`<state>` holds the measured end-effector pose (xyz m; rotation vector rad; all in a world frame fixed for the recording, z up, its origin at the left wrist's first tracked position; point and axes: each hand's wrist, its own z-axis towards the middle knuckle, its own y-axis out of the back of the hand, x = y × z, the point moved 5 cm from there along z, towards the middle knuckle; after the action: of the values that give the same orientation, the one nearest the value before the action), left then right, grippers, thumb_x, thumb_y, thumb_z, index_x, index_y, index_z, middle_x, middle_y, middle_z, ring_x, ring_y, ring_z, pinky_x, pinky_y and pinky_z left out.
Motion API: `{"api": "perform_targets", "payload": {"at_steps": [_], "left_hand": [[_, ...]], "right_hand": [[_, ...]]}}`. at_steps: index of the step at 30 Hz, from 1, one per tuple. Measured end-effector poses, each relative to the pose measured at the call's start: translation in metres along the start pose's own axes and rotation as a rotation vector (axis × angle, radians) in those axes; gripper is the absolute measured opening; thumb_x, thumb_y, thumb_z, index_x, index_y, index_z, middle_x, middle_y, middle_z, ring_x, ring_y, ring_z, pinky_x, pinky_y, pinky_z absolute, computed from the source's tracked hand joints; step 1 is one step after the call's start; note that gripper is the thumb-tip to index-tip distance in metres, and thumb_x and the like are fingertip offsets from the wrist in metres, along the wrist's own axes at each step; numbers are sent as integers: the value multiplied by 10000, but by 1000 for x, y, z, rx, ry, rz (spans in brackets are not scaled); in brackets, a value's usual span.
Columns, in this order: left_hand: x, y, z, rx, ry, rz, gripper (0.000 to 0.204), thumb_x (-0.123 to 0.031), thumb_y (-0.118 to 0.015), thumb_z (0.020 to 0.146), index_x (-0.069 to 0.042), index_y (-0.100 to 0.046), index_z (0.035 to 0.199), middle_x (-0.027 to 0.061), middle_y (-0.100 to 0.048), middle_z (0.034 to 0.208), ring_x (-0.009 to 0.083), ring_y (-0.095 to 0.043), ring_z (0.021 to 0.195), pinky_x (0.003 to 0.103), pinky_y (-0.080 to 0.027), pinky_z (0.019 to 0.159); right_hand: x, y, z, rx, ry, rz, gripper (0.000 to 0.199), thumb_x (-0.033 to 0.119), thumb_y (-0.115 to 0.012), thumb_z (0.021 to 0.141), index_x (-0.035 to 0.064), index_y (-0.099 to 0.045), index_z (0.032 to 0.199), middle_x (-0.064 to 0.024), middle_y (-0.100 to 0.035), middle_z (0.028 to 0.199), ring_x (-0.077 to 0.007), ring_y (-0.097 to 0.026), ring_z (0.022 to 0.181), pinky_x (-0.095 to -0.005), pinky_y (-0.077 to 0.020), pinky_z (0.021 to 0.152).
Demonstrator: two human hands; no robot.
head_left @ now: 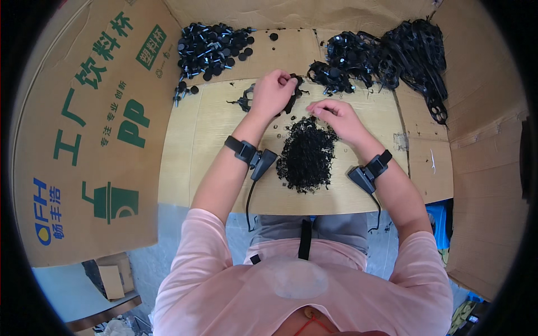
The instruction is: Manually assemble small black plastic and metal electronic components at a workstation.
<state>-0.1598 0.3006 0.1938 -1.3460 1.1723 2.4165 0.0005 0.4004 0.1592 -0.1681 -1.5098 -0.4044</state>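
My left hand point(273, 93) is closed on a black, ragged rubber sheet point(295, 94) that spreads out on both sides of it above the tan board. Just to its right, my right hand point(340, 119) has thumb and fingertips pressed together; what they hold, if anything, is too small to make out. Below the two hands lies a heap of small black rubber scraps point(306, 159), with a few tiny bits scattered around it. Both wrists wear a black strap with a small cabled device.
Bolts with round black heads point(208, 51) are piled at the back left. Tangled black rubber sheets with holes point(414, 53) fill the back right, beside a clump of black parts point(347, 56). Tall cardboard walls point(101, 168) enclose the board point(224, 190) on the left, back and right.
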Motion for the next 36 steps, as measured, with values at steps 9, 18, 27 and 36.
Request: {"api": "perform_targets", "payload": {"at_steps": [9,18,27,36], "left_hand": [[7,-17,4,72,-101,207,334,-284,-726,698,1,-632,843,157,-608,810,308,-609,801,397,-487,718],[12,-9,0,90,-70,-146,145,-103,-649,845,-2,-610,942,61,-556,775,133,-513,679,277,-436,633],[23,-22,6,171,8,-472,133,-111,-591,901,0,-587,975,8,-574,793,59,-497,749,219,-427,679],[46,10,7,-184,87,-1037,119,-47,-571,895,-28,-582,1011,16,-610,904,84,-564,810,220,-451,745]], "right_hand": [[18,2,37,-46,238,58,183,129,-597,896,2,-644,1018,-67,-668,891,-87,-587,794,-237,-474,748],[25,-3,69,-208,298,-416,267,135,-655,848,16,-623,1085,-96,-647,927,-136,-590,672,-264,-488,649],[12,11,73,-270,154,233,186,128,-550,941,-40,-528,1018,-105,-653,901,-158,-662,706,-244,-514,641],[39,29,40,-120,122,-378,239,244,-601,903,36,-662,1003,-95,-676,845,-197,-608,670,-296,-485,643]]}}
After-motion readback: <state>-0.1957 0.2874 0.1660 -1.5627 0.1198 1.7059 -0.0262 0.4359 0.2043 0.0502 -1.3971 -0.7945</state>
